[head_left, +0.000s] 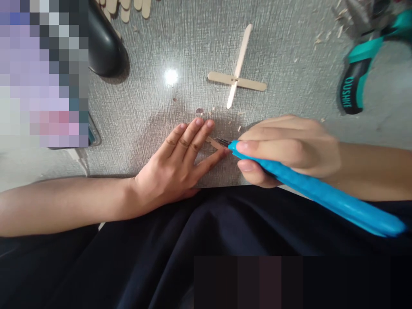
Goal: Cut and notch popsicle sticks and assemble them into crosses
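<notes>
My left hand [180, 161] lies flat on the grey table [161, 98], fingers stretched out and pressing down a small wooden stick [215, 143]. My right hand [289, 148] is closed around a blue-handled cutter [322, 195], its metal tip resting on that stick just beside my left fingertips. Farther back lies a cross of two wooden sticks [237, 76].
A teal and black plier-like tool [357, 77] lies at the back right among wood chips. A black rounded object [104, 47] stands at the back left, with several loose wooden sticks [128, 7] behind it. Dark fabric [206, 240] covers my lap at the table's near edge.
</notes>
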`<move>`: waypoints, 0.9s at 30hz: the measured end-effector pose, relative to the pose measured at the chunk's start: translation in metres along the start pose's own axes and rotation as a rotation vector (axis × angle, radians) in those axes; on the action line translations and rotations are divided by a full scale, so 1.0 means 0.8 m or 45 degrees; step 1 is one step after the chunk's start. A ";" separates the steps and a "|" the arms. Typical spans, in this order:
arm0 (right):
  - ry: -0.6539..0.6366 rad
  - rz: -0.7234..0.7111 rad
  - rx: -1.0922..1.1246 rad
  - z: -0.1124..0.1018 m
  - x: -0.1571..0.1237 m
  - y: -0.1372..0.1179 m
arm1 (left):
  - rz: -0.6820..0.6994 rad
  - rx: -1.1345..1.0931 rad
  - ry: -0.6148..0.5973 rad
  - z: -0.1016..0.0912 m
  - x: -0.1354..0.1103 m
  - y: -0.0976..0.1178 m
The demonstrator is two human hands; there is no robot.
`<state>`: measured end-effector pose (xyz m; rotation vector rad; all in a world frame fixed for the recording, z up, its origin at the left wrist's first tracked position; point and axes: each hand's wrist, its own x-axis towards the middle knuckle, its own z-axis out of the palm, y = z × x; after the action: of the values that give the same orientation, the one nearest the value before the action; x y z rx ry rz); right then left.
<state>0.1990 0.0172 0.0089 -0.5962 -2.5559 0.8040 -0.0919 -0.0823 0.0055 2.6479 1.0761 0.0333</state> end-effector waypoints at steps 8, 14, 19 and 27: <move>0.081 -0.139 -0.063 0.009 0.016 -0.002 | 0.023 -0.026 -0.033 -0.003 0.001 -0.003; 0.095 -0.136 -0.087 0.010 0.016 -0.002 | 0.031 0.024 -0.005 -0.003 0.002 -0.002; 0.053 -0.127 -0.047 0.006 0.014 -0.001 | 0.026 0.034 0.007 -0.002 0.002 0.000; 0.069 -0.095 -0.002 0.008 0.013 0.000 | 0.009 -0.010 0.002 0.000 0.001 0.000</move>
<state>0.1870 0.0198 0.0061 -0.5125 -2.5135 0.7504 -0.0915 -0.0816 0.0051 2.6453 1.0649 0.0404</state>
